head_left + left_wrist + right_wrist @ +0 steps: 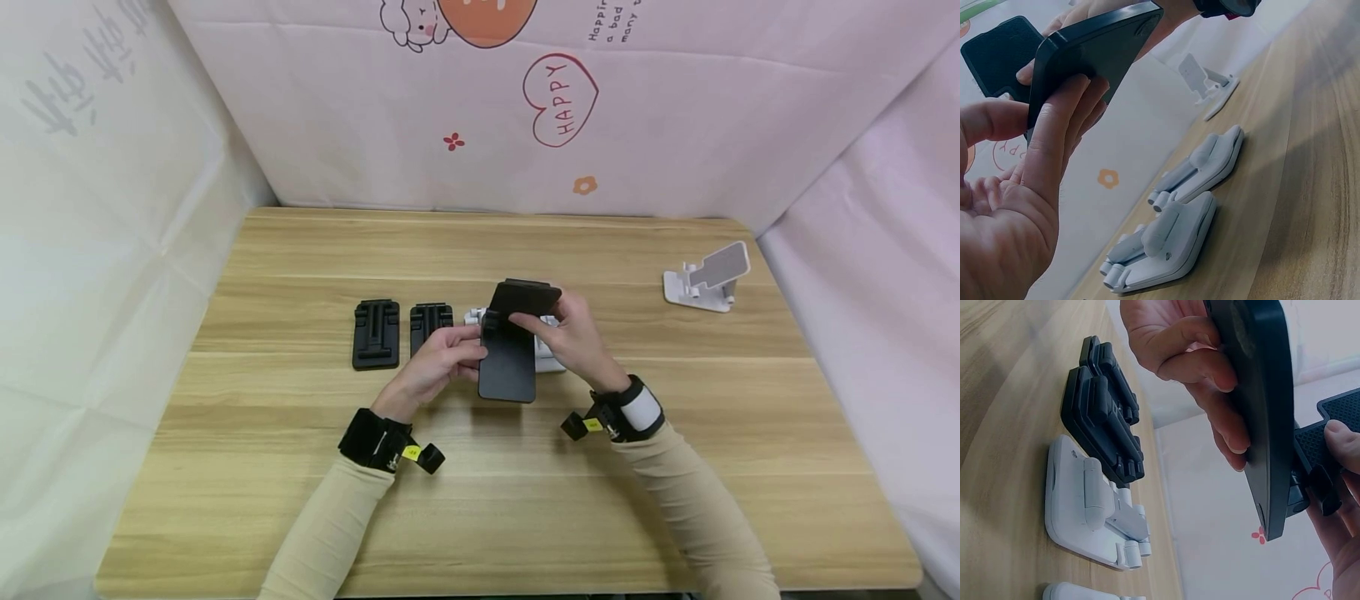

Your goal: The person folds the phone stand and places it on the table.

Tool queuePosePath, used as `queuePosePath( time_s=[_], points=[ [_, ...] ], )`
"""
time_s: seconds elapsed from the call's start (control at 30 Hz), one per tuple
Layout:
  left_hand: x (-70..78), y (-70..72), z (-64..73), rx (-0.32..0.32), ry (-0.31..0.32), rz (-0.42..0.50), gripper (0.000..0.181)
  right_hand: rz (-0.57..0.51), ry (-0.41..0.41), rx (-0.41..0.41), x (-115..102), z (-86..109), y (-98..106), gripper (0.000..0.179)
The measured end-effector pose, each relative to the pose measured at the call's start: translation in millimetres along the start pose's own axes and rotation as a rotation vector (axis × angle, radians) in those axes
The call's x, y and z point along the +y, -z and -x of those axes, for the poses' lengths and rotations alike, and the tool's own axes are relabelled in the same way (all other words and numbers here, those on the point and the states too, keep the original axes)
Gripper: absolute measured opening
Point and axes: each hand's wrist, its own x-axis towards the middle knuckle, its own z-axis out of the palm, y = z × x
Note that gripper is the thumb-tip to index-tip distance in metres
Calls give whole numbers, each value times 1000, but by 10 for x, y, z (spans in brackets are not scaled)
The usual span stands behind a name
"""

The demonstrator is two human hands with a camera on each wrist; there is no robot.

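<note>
A black foldable phone stand point(507, 367) is held above the middle of the table, its upper plate point(525, 297) tilted away from the flat base. My left hand point(437, 364) grips the base by its left edge, thumb on one face and fingers behind. With my right hand point(576, 335) I pinch the upper plate, the thumb on its front, as the right wrist view shows. Beneath lie two folded white phone stands, a nearer one point(1169, 250) and a farther one point(1200, 164), partly hidden in the head view.
Two folded black phone stands, the outer one point(376, 335) and the inner one point(430, 323), lie left of centre on the wooden table point(480, 517). An unfolded white phone stand point(705, 283) stands at the back right. Printed cloth point(360, 133) hangs behind the table.
</note>
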Motion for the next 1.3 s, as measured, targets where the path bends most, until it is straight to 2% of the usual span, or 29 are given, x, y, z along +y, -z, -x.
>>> queuePosePath(
  time_s=[0.13,0.23,0.37,0.47,0.57,0.7,0.77,0.87,1.03,1.3],
  points=[
    [-8,-5,-2,7,-4,-16,45,-3,8,-2,14,8,0,29],
    [-16,-12,-7,36,-12,-41,46,-13,10,-2,22,12,1,30],
    [-20,-35,-14,123,-23,-98,47,-25,-5,15,27,23,5,34],
    [-30,-47,-26,201,-31,-150,47,-33,19,63,34,28,8,41],
    [-36,-58,-39,274,-47,-200,45,48,129,153,53,20,7,45],
    [-48,-62,-54,359,-77,-254,43,275,325,288,141,9,1,38],
    [-56,-59,-60,389,-90,-277,43,372,405,337,191,12,0,33],
    [-67,-48,-57,413,-109,-325,43,442,486,378,238,27,-10,27],
    [-79,-33,-47,442,-130,-408,43,511,547,437,245,59,-45,21],
    [-81,-33,-66,452,-144,-369,42,573,589,468,241,112,-96,22]
  ],
)
